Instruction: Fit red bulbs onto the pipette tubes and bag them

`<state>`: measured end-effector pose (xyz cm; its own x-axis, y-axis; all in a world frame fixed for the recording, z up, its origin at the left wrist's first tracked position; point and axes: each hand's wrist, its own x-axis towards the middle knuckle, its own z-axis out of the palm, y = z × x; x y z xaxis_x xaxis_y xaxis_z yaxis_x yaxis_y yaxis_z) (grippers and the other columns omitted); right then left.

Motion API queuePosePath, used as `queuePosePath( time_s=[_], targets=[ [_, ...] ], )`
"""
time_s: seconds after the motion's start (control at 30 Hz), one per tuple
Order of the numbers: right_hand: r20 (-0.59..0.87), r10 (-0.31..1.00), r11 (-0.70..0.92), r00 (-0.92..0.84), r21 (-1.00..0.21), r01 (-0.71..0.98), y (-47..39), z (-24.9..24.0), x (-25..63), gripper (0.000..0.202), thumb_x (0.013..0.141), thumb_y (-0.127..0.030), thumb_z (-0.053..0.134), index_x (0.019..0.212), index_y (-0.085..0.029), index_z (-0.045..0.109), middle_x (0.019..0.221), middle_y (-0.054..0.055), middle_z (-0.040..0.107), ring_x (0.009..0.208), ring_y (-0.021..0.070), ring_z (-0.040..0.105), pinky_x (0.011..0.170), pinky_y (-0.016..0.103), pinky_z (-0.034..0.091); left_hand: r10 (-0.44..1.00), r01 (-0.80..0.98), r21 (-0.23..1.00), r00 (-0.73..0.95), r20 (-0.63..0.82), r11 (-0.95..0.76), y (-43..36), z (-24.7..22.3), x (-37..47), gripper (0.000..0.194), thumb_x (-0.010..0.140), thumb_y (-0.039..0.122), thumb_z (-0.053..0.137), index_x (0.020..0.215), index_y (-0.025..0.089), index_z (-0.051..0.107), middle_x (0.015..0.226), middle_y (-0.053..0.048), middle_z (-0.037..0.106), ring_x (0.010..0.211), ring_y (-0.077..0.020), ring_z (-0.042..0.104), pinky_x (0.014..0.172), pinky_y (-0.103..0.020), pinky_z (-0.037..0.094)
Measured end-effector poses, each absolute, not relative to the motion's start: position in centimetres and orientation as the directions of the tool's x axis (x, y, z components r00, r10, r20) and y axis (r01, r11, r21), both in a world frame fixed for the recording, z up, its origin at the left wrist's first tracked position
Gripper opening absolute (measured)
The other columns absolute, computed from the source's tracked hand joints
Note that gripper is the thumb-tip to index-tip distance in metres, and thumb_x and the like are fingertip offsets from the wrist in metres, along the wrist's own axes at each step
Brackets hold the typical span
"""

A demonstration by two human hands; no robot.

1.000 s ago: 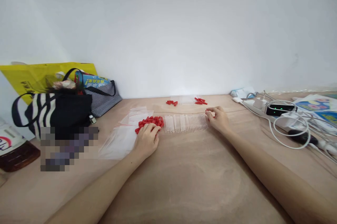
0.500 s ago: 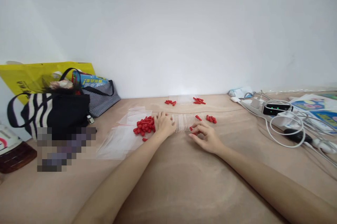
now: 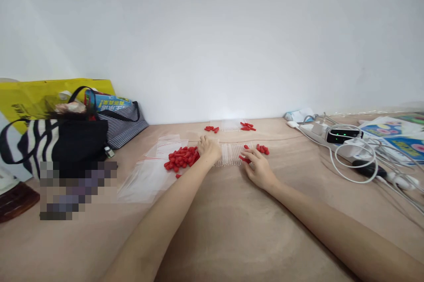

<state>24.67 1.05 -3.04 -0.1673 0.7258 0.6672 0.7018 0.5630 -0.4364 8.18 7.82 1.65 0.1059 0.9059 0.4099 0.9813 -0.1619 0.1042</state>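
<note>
On the tan desk (image 3: 232,229), a row of clear tubes (image 3: 232,154) lies between the hands. The left hand (image 3: 209,149) rests curled on its left end beside the red cap pile (image 3: 180,158); the right hand (image 3: 260,168) pinches a red cap (image 3: 244,159) at its near edge.

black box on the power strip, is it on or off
On: the black box shows small green lights lit on its front, beside the white cables.
</note>
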Motion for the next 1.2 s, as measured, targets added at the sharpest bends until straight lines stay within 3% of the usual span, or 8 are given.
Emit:
queuePosePath(
  time_s=[0.13,0.3,0.47,0.67,1.03,1.13,1.2],
  targets=[
    [0.62,0.784,0.359,-0.031,-0.411,0.838,2.4,-3.1,26.6,0.043,0.073,-0.008,0.034,0.113,-0.018,0.048,0.097,0.011,0.056,0.091,0.0212,0.051,0.079,0.035,0.04,0.868,0.95,0.117,0.209,0.45,-0.29,5.9,2.5,7.1,0.017,0.081,0.019,0.042,0.081,0.01,0.057,0.09,-0.015,0.055,0.092,-0.0277,0.047,0.076,-0.039,0.038],
    [0.591,0.807,0.253,-0.024,-0.309,0.917,3.7,-3.7,28.6,0.034,0.068,-0.004,0.034,0.084,-0.019,0.061,0.089,0.009,0.054,0.084,0.0195,0.05,0.073,0.03,0.041,0.786,0.839,0.111,0.444,0.43,-0.533,1.5,1.8,4.6,0.012,0.085,0.017,0.041,0.085,0.015,0.052,0.077,-0.004,0.059,0.075,-0.0186,0.054,0.07,-0.03,0.042],
    [0.588,0.808,0.235,-0.023,-0.288,0.928,4.3,-4.5,28.9,0.021,0.067,-0.01,0.042,0.074,-0.014,0.062,0.085,0.011,0.054,0.081,0.0198,0.05,0.074,0.03,0.041,0.652,0.703,0.097,0.588,0.479,-0.705,-0.4,-0.3,2.6,0.02,0.086,0.014,0.037,0.098,0.016,0.053,0.085,-0.006,0.059,0.081,-0.0189,0.055,0.073,-0.031,0.043],
    [0.516,0.857,0.163,-0.002,-0.267,0.95,4.1,-4.2,28.7,0.018,0.071,-0.021,0.046,0.06,-0.016,0.059,0.074,0.01,0.055,0.074,0.0189,0.051,0.072,0.029,0.041,0.645,0.68,0.13,0.592,0.483,-0.722,0.0,-0.9,2.2,0.022,0.087,0.015,0.036,0.094,0.014,0.057,0.081,-0.006,0.056,0.074,-0.0179,0.054,0.068,-0.03,0.044],
    [0.551,0.818,0.033,0.164,-0.33,0.943,5.3,-3.5,28.7,0.029,0.074,-0.026,0.044,0.053,-0.015,0.059,0.06,0.01,0.052,0.069,0.021,0.052,0.063,0.03,0.041,0.654,0.682,0.139,0.592,0.47,-0.718,-0.2,-0.8,2.3,0.022,0.088,0.017,0.033,0.09,0.015,0.055,0.082,-0.005,0.055,0.076,-0.0178,0.053,0.07,-0.03,0.044],
    [0.608,0.778,0.097,0.158,-0.365,0.926,5.1,-3.3,28.3,0.025,0.075,-0.022,0.043,0.063,-0.013,0.063,0.069,0.011,0.054,0.073,0.0204,0.053,0.067,0.03,0.043,0.678,0.685,0.186,0.572,0.461,-0.704,-0.1,-0.8,2.3,0.02,0.088,0.018,0.032,0.089,0.015,0.052,0.084,-0.005,0.053,0.076,-0.0173,0.052,0.07,-0.03,0.044],
    [0.682,0.723,0.257,0.107,-0.41,0.875,4.5,-3.2,27.7,0.024,0.076,-0.017,0.041,0.075,-0.012,0.065,0.079,0.012,0.055,0.076,0.0195,0.054,0.071,0.03,0.044,0.695,0.688,0.22,0.551,0.462,-0.692,0.0,-1.0,2.2,0.018,0.088,0.017,0.032,0.088,0.015,0.05,0.085,-0.005,0.052,0.077,-0.0175,0.052,0.07,-0.03,0.044]
  ],
)
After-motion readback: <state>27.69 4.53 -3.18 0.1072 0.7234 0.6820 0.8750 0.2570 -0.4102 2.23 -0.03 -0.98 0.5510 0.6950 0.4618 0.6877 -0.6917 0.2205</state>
